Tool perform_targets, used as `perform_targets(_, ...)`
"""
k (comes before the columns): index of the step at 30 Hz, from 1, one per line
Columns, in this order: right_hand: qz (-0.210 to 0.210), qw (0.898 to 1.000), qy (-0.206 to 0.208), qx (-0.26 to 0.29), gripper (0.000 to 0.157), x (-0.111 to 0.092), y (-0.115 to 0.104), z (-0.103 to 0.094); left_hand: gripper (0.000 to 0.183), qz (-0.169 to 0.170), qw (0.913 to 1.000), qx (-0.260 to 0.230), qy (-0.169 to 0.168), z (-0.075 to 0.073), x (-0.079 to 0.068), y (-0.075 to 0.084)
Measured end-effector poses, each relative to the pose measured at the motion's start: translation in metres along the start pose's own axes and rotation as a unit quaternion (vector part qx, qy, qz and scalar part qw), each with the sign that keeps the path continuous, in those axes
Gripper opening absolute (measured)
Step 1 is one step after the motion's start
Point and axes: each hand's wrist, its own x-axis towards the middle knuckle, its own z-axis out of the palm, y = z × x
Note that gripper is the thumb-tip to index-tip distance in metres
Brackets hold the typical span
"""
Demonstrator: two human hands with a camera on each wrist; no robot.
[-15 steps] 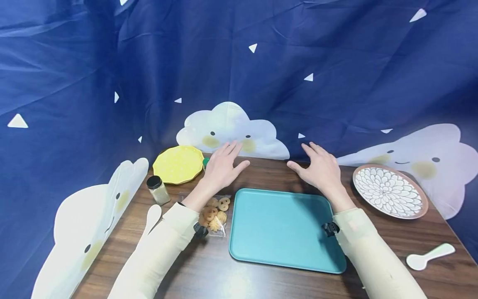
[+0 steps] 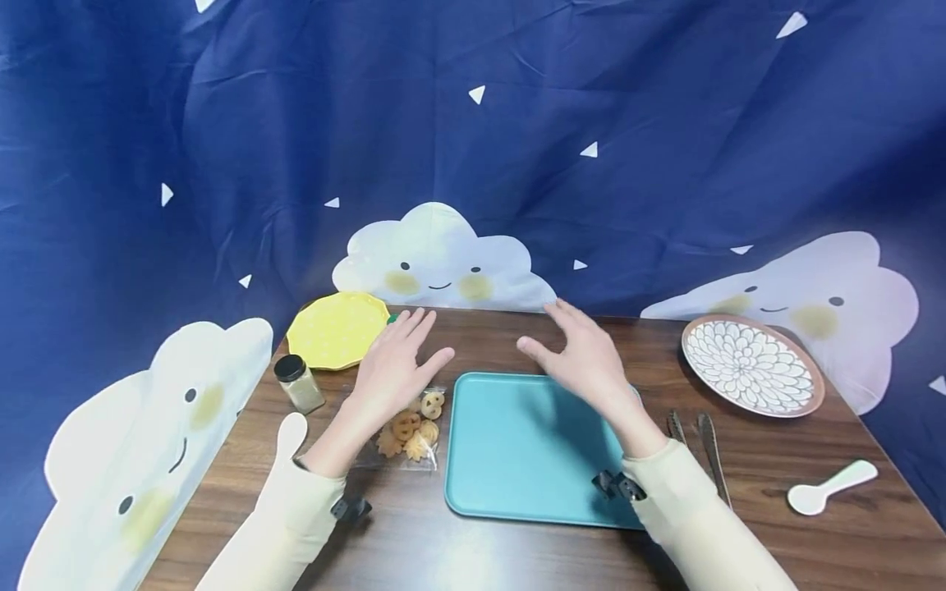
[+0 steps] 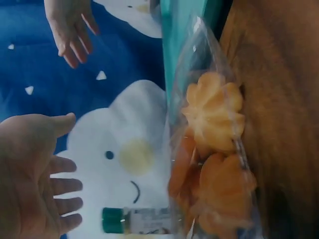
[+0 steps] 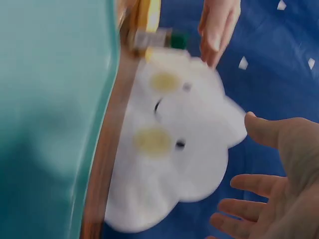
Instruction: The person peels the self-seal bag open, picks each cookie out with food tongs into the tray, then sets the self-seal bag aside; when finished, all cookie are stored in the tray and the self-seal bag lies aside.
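Left hand (image 2: 392, 369) and right hand (image 2: 585, 359) hover near the tray (image 2: 510, 468), fingers empty, uncurled.
Cookies (image 2: 406, 425) lie left of it, probably for reach.

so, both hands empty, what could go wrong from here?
Bottle: the left hand partly hides the green-capped bottle in the head view, so reaching forward could knock it.

Cookies: the left wrist shows right beside the bagged cookies; dropping that arm might crush some.

Pale glare on table (image 2: 414, 546), shadow on tray (image 2: 502, 460), blurry wrist views
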Motion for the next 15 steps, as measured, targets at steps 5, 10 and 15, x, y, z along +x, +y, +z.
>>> perform_targets(5,-0.037,0.999,-0.019,0.023,0.076,-0.019,-0.027,0.016,0.074,0.015,0.9994,-0.012,0.029,-0.011,-0.03,0.001)
perform_targets(10,-0.103,0.986,-0.087,0.098,0.069,-0.031,-0.044,0.043,0.072,0.022,0.999,-0.012,0.037,-0.02,-0.065,-0.015)
perform_targets(15,-0.149,0.968,-0.157,0.124,0.062,-0.042,-0.057,0.068,0.071,0.007,0.9991,-0.027,0.031,-0.025,-0.099,-0.03)
